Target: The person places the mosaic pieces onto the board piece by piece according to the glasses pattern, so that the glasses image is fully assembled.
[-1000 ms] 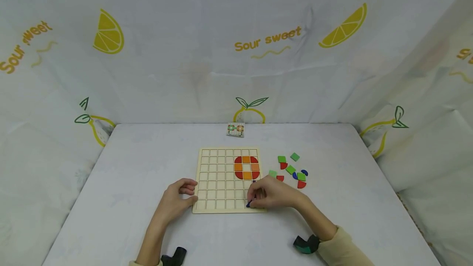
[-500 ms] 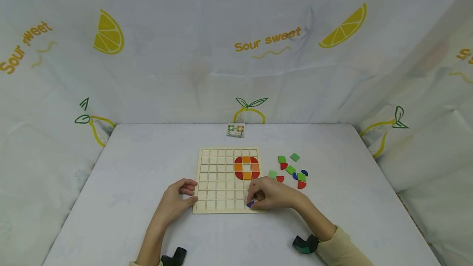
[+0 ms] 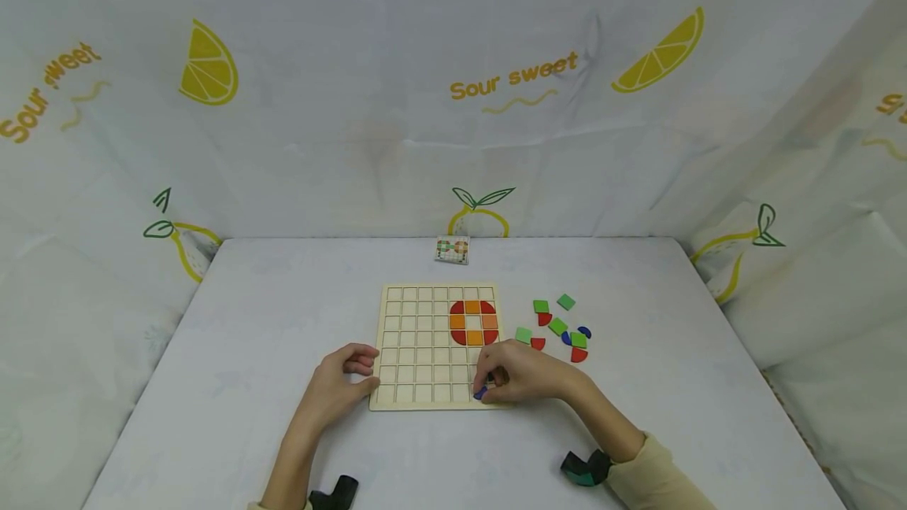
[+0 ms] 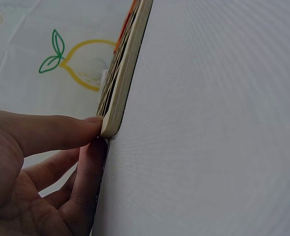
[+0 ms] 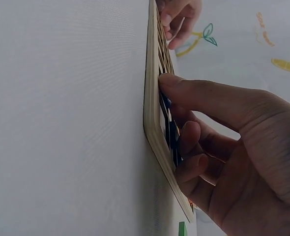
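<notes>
A pale wooden grid board (image 3: 425, 356) lies on the table between both hands. My left hand (image 3: 338, 384) rests against its left edge, the fingers loosely bent; in the left wrist view the thumb (image 4: 61, 132) touches the board near a corner. Over the lower right cells, my right hand (image 3: 527, 372) pinches a small blue curved-edged tile (image 3: 480, 393) between thumb and fingers, at the board's surface. The hand partly covers it. In the right wrist view, more blue shows under the fingers (image 5: 173, 135). A ring of red and orange tiles (image 3: 472, 307) occupies the board's upper right.
Right of the board lie loose tiles: several green squares (image 3: 565, 301), several red quarter rounds (image 3: 579, 355) and blue curved ones (image 3: 584, 331). A small patterned card (image 3: 452, 249) stands at the table's back edge. A printed white curtain (image 3: 319, 101) hangs behind.
The blue tile, tilted and dark between the right fingers a second ago, now shows its flatter face in the lower right cell. The left hand and board have stayed put.
</notes>
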Demonstrator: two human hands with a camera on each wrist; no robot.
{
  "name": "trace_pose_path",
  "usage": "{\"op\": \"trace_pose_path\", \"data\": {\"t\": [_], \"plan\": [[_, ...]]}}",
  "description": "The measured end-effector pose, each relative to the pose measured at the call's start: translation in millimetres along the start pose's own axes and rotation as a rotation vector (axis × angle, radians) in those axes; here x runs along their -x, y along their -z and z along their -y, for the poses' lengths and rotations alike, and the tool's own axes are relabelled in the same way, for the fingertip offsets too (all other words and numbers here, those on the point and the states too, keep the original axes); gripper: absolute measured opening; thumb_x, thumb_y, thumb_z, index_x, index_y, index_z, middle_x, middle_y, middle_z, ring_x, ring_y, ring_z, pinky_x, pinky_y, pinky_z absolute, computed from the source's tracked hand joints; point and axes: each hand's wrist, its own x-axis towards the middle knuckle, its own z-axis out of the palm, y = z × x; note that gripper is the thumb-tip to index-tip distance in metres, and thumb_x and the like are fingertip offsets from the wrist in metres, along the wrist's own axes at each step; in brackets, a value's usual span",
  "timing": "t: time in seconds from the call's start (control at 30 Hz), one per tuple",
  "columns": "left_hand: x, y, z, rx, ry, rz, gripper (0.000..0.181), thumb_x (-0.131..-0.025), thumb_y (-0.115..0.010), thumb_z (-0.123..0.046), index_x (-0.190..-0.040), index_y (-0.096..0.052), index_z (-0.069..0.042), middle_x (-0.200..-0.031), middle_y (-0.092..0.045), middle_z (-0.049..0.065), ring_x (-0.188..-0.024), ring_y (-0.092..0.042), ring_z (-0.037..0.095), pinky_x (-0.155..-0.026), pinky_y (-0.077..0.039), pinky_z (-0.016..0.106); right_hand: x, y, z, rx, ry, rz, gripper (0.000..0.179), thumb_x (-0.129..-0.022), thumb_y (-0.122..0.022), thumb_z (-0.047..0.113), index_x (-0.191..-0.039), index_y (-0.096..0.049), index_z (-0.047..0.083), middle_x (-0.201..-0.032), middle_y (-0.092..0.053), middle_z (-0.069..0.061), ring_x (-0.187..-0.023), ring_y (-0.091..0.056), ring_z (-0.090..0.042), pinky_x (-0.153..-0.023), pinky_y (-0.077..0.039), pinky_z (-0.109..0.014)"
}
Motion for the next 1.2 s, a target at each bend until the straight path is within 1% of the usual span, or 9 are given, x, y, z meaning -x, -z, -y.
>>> {"op": "trace_pose_path", "data": {"t": [0.13,0.23,0.37,0.57,0.77,0.83,0.97,1.1,1.2], "plan": [[0.5,0.0,-0.3,0.005,-0.002,-0.001,0.039,-0.084,-0.083,0.001,-0.121,-0.075,-0.006,-0.106,-0.074,0.006,-0.094,-0.069,0.012,-0.094,-0.051,0.035,1.0,2,-2,-0.011,0.004,0.005,0.008,-0.094,-0.085,0.015,-0.102,-0.085,0.017,-0.097,-0.074,0.005,-0.078,-0.058,0.000,-0.072,-0.053,-0.017],[1.0,-0.2,-0.6,0.001,-0.004,-0.001,0.039,-0.084,-0.083,0.002,-0.121,-0.075,-0.005,-0.106,-0.074,0.006,-0.094,-0.069,0.012,-0.094,-0.051,0.035,2.7,5,-5,-0.015,-0.002,-0.014,0.009,-0.094,-0.084,0.015,-0.103,-0.084,0.019,-0.097,-0.074,0.004,-0.080,-0.060,-0.005,-0.073,-0.053,-0.018],[1.5,-0.4,-0.7,-0.003,-0.004,-0.002,0.039,-0.084,-0.084,0.001,-0.121,-0.075,-0.006,-0.106,-0.074,0.006,-0.094,-0.069,0.012,-0.095,-0.051,0.036,6.5,14,-13,-0.025,-0.021,-0.092,0.009,-0.094,-0.084,0.016,-0.102,-0.084,0.020,-0.099,-0.075,0.003,-0.082,-0.062,-0.009,-0.073,-0.052,-0.020],[1.1,-0.9,0.1,0.002,-0.010,-0.002,0.039,-0.084,-0.084,0.001,-0.121,-0.075,-0.006,-0.106,-0.074,0.006,-0.094,-0.069,0.012,-0.094,-0.051,0.035,15.5,34,-33,-0.034,-0.029,-0.232,0.012,-0.095,-0.084,0.015,-0.107,-0.083,0.015,-0.107,-0.078,0.001,-0.084,-0.063,-0.010,-0.071,-0.055,-0.022],[1.3,-0.5,0.5,0.007,-0.014,-0.001,0.039,-0.084,-0.084,0.001,-0.121,-0.075,-0.006,-0.106,-0.074,0.006,-0.094,-0.069,0.012,-0.094,-0.052,0.035,24.7,53,-56,-0.005,-0.116,-0.332,0.016,-0.095,-0.083,0.015,-0.110,-0.082,0.014,-0.109,-0.079,-0.002,-0.085,-0.060,-0.010,-0.074,-0.055,-0.023],[1.4,-0.3,0.6,0.010,-0.013,0.000,0.039,-0.084,-0.084,0.001,-0.121,-0.075,-0.006,-0.107,-0.074,0.006,-0.094,-0.069,0.012,-0.094,-0.051,0.035,27.5,58,-63,-0.006,-0.150,-0.360,0.017,-0.095,-0.083,0.014,-0.111,-0.081,0.013,-0.107,-0.078,-0.003,-0.086,-0.060,-0.012,-0.074,-0.055,-0.023],[1.4,-0.4,0.4,0.008,-0.013,-0.001,0.039,-0.084,-0.084,0.001,-0.121,-0.075,-0.006,-0.107,-0.074,0.007,-0.095,-0.069,0.012,-0.094,-0.051,0.035,31.5,66,-76,0.020,-0.191,-0.406,0.019,-0.095,-0.084,0.013,-0.113,-0.081,0.011,-0.107,-0.078,-0.004,-0.087,-0.062,-0.013,-0.074,-0.055,-0.022],[1.3,-0.5,0.0,0.003,-0.015,-0.004,0.039,-0.084,-0.084,0.001,-0.121,-0.075,-0.005,-0.106,-0.074,0.006,-0.094,-0.069,0.012,-0.093,-0.052,0.035,33.3,70,-86,0.045,-0.206,-0.449,0.021,-0.095,-0.083,0.011,-0.115,-0.080,0.008,-0.111,-0.078,-0.007,-0.087,-0.062,-0.015,-0.075,-0.055,-0.021],[1.2,-0.5,-0.2,0.003,-0.013,-0.004,0.039,-0.084,-0.084,0.001,-0.121,-0.075,-0.006,-0.106,-0.074,0.006,-0.094,-0.069,0.012,-0.093,-0.052,0.034,33.3,72,-92,0.054,-0.212,-0.465,0.022,-0.095,-0.082,0.008,-0.116,-0.080,0.006,-0.114,-0.078,-0.010,-0.086,-0.061,-0.015,-0.075,-0.054,-0.021]]}}
